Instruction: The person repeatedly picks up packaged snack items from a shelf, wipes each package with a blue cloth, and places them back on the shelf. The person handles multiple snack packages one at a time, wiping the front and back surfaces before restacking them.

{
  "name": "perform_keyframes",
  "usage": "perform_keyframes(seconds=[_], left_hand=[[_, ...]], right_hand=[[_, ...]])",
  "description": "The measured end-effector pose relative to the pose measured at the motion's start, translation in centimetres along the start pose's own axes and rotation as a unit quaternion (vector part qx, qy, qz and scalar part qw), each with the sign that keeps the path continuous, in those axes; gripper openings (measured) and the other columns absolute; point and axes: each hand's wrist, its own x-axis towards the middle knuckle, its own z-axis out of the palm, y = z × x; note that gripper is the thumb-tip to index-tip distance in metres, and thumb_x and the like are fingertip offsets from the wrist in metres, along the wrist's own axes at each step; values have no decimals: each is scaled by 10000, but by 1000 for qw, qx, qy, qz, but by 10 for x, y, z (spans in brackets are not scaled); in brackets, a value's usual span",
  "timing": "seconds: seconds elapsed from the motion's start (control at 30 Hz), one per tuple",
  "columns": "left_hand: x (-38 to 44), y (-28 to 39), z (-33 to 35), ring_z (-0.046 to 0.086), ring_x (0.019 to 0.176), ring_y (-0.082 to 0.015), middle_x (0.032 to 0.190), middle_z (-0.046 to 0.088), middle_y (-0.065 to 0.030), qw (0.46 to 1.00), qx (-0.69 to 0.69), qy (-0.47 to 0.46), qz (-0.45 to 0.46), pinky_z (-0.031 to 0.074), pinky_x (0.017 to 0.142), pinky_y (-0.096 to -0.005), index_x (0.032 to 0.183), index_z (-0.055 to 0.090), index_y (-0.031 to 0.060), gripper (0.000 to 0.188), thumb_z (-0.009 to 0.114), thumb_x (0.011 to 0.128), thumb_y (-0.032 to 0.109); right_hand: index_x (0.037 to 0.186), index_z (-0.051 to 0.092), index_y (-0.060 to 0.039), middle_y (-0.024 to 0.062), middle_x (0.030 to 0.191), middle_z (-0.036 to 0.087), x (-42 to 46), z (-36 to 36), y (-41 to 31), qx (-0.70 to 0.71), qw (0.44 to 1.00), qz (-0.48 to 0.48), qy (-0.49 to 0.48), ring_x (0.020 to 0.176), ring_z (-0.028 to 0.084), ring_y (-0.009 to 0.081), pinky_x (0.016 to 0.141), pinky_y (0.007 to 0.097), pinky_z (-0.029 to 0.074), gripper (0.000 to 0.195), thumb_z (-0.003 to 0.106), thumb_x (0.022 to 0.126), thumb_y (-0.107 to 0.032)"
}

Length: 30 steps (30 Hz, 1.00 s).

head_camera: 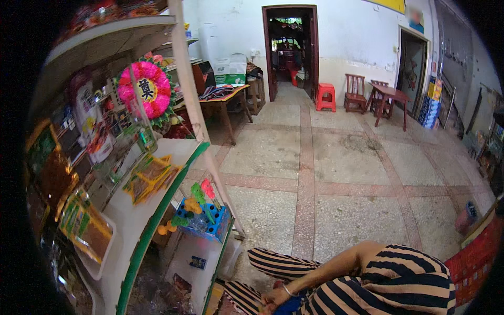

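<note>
At the bottom edge, my right hand is lowered between my knees, with a silver-coloured bangle at the wrist. Its fingers are small and partly cut off, so I cannot tell whether they grip anything. Close under the wrist shows a blue item, and a bit of red peeks out behind the forearm. My striped trousers and striped top fill the lower right. I cannot make out my left hand. Left of my knees is a shelf unit with a green-edged upper board.
Yellow-trimmed packets lie on the upper board. Below, a blue holder carries colourful toys. Behind hangs a pink flower wreath. Across the terrazzo floor stand a red plastic stool, a wooden chair and a table.
</note>
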Motion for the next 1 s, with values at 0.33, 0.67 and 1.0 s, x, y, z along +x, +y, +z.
perform_keyframes(seconds=[0.33,0.67,1.0], left_hand=[[-36,-10,-52,564,848,-117,992,589,-24,994,-19,-17,108,457,721,-247,1148,543,28,366,607,886,276],[-61,-17,-41,565,900,-123,1014,593,-38,971,97,126,177,457,762,-259,1169,521,15,389,613,878,257],[-62,-21,-36,484,1115,-194,1177,526,-84,955,153,30,254,387,953,-302,1260,441,52,529,692,816,191]], right_hand=[[1069,608,-44,66,697,605,17,-29,-161,-206,973,31,-97,688,587,129,601,287,455,518,617,826,-501],[1002,598,-34,60,732,581,63,-85,-173,-205,950,-183,-146,599,538,128,493,286,423,365,742,741,-243],[1051,565,-86,-51,768,553,29,-151,-377,-61,980,-175,-65,634,499,10,547,171,410,228,636,836,-101]])
